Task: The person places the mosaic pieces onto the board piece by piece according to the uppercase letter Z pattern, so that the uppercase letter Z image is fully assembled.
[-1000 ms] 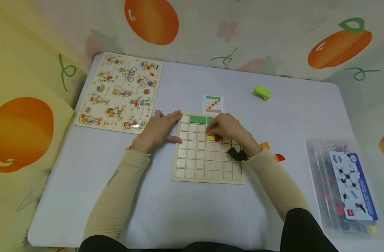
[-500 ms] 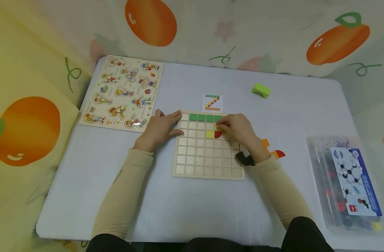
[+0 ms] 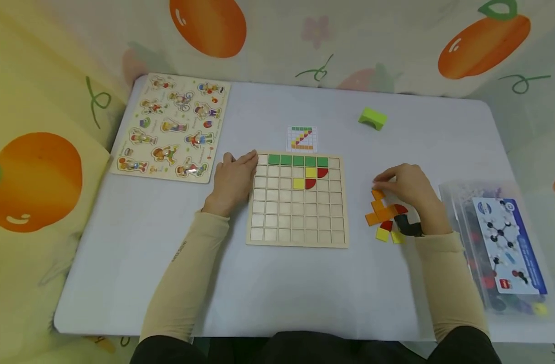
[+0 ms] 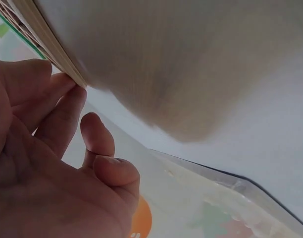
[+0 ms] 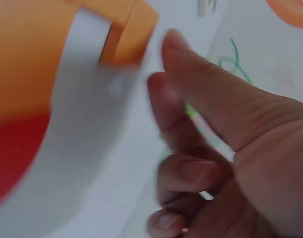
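Observation:
A wooden grid board [image 3: 297, 217] lies mid-table. Several green square tiles [image 3: 297, 161] line its top row; below them, yellow squares [image 3: 310, 172] and red quarter-round tiles [image 3: 322, 173] step down leftward. My left hand [image 3: 232, 184] rests at the board's upper left edge, its fingertips touching the side in the left wrist view. Over at the right, my right hand [image 3: 409, 187] hovers by a loose heap of orange tiles [image 3: 386, 212] with red and yellow ones. In the right wrist view its thumb and forefinger stand apart near an orange tile [image 5: 129, 42], holding nothing.
Behind the board lies a small pattern card [image 3: 302, 139]. A picture puzzle board [image 3: 168, 126] occupies the back left, a green arch block [image 3: 372, 118] the back right. A clear plastic case [image 3: 459, 227] stands at the right edge. A black strap [image 3: 407, 226] circles the right wrist.
My right hand has left the grid board and moved right to the loose tiles. A yellow and a red tile now show in the second row. The left hand stays at the board's edge.

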The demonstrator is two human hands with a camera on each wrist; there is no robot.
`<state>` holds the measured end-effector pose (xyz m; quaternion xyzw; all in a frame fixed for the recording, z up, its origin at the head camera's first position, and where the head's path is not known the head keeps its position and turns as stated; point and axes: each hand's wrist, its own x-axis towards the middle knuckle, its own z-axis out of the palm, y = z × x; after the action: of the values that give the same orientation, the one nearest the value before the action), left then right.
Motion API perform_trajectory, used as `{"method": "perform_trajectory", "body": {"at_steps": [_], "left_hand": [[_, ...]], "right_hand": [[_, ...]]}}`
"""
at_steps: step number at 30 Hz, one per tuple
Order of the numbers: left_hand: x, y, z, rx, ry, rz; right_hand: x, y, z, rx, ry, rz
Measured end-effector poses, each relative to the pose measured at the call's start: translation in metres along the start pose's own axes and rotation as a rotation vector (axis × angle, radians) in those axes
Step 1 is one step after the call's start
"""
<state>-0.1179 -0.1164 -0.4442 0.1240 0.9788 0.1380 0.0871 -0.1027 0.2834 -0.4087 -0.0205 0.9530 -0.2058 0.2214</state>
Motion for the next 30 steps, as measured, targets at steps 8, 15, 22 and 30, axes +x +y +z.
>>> {"method": "perform_trajectory", "body": {"at_steps": [8,15,22,30], "left_hand": [[0.002,-0.006,0.0,-0.001,-0.012,-0.027],[-0.001,-0.007,0.0,-0.016,-0.021,-0.02],[-0.002,-0.003,0.001,-0.017,-0.019,0.015],[-0.001,-0.002,0.001,-0.017,-0.006,0.038]], "right_hand": [[-0.023,0.022,-0.012,-0.056,-0.132,0.087],[-0.025,0.028,-0.004,-0.014,-0.159,0.081],[-0.037,0.035,-0.002,-0.019,-0.049,0.053],[-0.029,-0.002,0.005,0.073,0.142,-0.043]]}}
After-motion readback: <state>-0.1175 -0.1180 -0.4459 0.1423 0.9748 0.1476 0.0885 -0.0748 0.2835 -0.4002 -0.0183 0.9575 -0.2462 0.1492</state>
